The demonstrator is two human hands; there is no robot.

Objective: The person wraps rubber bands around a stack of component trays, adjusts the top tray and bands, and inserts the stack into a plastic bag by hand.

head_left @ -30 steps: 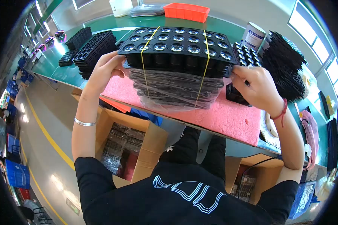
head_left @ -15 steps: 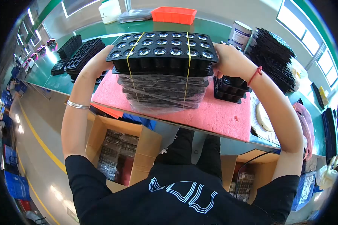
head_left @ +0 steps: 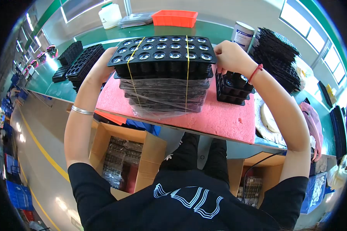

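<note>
A stack of black plastic trays (head_left: 162, 70) stands on a pink foam sheet (head_left: 229, 121). Round silvery pieces sit in the top tray's pockets, two yellow bands cross it, and clear film wraps the lower layers. My left hand (head_left: 104, 64) grips the stack's left end, its fingertips hidden behind the tray. At the right end, my right hand (head_left: 232, 56) has its fingers curled down against the tray edge, partly out of sight. Just below that hand is a smaller stack of black trays (head_left: 233, 90).
Tall piles of black trays (head_left: 275, 57) stand at right, with more trays (head_left: 85, 63) at left. A tin can (head_left: 243, 34), an orange bin (head_left: 174, 18) and a white jug (head_left: 110, 16) are farther back. Open cartons (head_left: 152, 159) sit below the table edge.
The banded stack and both hands appear slightly lower and farther left in view, as does the table edge. My right hand's fingers have curled more at the tray's right end.
</note>
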